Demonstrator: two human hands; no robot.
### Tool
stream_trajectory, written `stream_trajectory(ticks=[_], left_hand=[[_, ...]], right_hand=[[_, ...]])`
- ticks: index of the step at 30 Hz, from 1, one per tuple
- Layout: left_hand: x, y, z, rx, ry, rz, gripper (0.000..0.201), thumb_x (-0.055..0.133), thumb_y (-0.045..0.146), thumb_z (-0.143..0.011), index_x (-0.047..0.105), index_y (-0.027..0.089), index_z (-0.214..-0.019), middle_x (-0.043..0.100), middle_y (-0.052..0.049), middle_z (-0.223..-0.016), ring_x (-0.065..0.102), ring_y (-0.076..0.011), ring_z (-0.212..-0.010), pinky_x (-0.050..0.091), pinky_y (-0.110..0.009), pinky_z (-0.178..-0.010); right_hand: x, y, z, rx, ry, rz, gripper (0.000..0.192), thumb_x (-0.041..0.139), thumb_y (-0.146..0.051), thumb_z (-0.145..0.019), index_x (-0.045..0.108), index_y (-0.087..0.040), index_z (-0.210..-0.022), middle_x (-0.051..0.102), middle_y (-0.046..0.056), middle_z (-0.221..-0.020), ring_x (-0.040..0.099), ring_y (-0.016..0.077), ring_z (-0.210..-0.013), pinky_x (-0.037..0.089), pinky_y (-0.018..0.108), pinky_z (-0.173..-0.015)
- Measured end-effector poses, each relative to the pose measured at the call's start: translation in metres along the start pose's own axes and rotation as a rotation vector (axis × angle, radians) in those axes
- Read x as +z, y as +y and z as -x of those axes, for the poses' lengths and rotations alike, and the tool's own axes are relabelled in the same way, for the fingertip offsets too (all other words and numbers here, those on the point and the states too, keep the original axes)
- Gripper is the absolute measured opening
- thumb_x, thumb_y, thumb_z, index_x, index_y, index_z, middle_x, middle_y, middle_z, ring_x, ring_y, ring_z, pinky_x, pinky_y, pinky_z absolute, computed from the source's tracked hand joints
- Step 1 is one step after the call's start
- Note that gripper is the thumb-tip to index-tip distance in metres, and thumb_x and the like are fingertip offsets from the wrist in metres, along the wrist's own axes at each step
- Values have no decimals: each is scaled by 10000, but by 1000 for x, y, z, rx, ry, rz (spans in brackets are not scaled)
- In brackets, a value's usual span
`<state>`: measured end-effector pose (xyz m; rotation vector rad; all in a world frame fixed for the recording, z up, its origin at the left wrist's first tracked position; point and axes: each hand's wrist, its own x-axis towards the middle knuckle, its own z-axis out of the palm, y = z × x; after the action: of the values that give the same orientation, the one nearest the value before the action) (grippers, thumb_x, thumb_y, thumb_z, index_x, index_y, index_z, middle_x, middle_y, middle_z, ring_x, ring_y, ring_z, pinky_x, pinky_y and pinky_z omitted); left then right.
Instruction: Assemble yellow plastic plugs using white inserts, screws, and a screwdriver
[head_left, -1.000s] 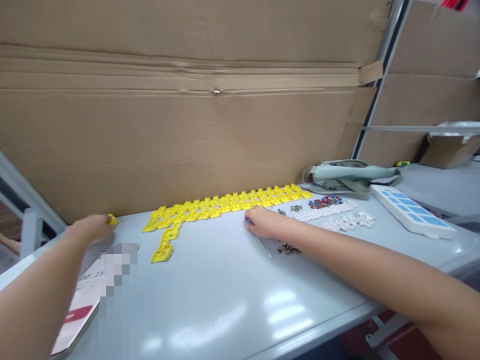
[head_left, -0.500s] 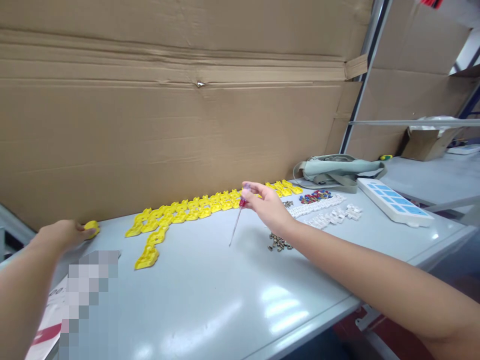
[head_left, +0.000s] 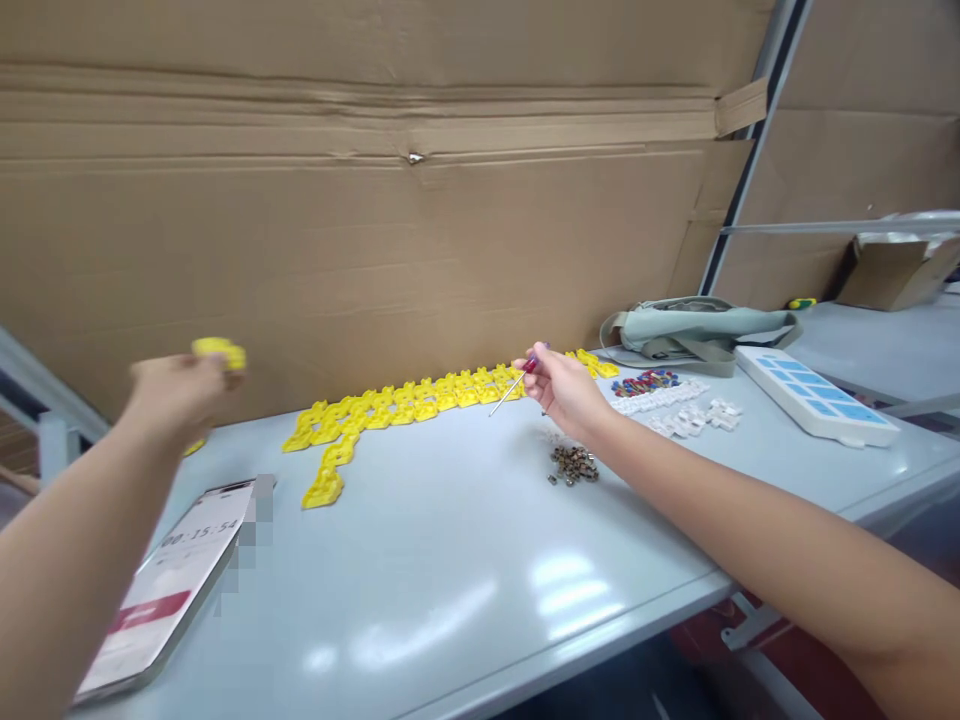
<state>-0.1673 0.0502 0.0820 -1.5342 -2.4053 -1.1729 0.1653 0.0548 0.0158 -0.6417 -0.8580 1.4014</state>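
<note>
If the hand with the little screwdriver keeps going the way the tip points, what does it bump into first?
Probably the row of yellow plastic pieces. The right hand holds the screwdriver with its tip aimed left and down toward them, though depth is hard to judge.

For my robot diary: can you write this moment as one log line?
left hand: holds yellow part, raised | right hand: holds screwdriver | table: yellow row, screws

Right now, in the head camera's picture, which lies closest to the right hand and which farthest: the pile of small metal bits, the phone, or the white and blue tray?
From the right hand, which holds a screwdriver:
1. Metal bits, just below the wrist, on the table.
2. White and blue tray, off to the right.
3. Phone, far left, near the table's front edge.
</note>
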Motion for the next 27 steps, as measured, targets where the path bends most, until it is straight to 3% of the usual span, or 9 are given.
stream_trajectory(ticks=[2, 3, 4, 7, 10, 13, 17, 27], left_hand=[[13, 23, 28, 66, -230, 108, 395, 386, 405, -854, 563, 93, -1019, 672, -33, -882, 628, -155, -820, 483, -294, -741], [21, 35, 48, 161, -471, 230, 411, 442, 434, -831, 548, 118, -1071, 663, -49, -967, 621, -170, -872, 477, -300, -772], [29, 48, 69, 236, -582, 274, 424, 496, 461, -794, 550, 153, -1081, 654, -51, -1001, 614, -191, -893, 476, -307, -776], [52, 78, 129, 500, -758, 148, 238, 509, 381, -799, 600, 209, -937, 628, -64, -980, 591, -218, -897, 465, -329, -780], [71, 85, 162, 720, -811, 149, 177, 484, 293, -810, 584, 204, -926, 572, -79, -1002, 579, -201, -867, 445, -323, -825], [83, 74, 168, 817, -870, 166, 228, 494, 326, -810, 559, 204, -992, 542, -76, -1021, 564, -195, -876, 442, -307, -815], [85, 67, 166, 796, -855, 172, 241, 517, 363, -796, 559, 198, -967, 545, -63, -978, 546, -196, -865, 436, -305, -790], [92, 68, 171, 826, -777, 218, 216, 532, 318, -767, 557, 177, -928, 544, -53, -894, 535, -176, -777, 442, -290, -733]], right_hand=[[1, -5, 1, -71, 3, 11, 207, 605, -304, -760, 451, -172, -721, 593, -17, -635, 461, 34, -437, 385, 163, -424], [0, -7, 1, -114, 15, 28, 209, 594, -311, -767, 436, -179, -731, 585, -26, -627, 457, 35, -431, 379, 164, -417], [0, -8, 1, -165, 36, 55, 213, 587, -321, -772, 424, -187, -753, 577, -35, -620, 453, 37, -423, 372, 167, -409], [-3, -8, 4, -369, 86, 181, 284, 586, -372, -769, 380, -231, -904, 577, -61, -638, 447, 47, -405, 353, 177, -390], [-5, -1, 12, -490, -16, 337, 377, 574, -430, -769, 331, -283, -1017, 571, -75, -663, 445, 53, -400, 353, 189, -393], [-3, 7, 22, -492, -202, 451, 339, 548, -437, -788, 348, -290, -1020, 552, -68, -666, 449, 56, -417, 361, 202, -411], [-2, 13, 29, -500, -352, 569, 286, 531, -380, -813, 374, -278, -1029, 522, -57, -663, 449, 63, -452, 355, 214, -436], [-5, 16, 32, -573, -402, 641, 264, 518, -336, -830, 387, -266, -1049, 508, -61, -657, 458, 68, -475, 354, 218, -460]])
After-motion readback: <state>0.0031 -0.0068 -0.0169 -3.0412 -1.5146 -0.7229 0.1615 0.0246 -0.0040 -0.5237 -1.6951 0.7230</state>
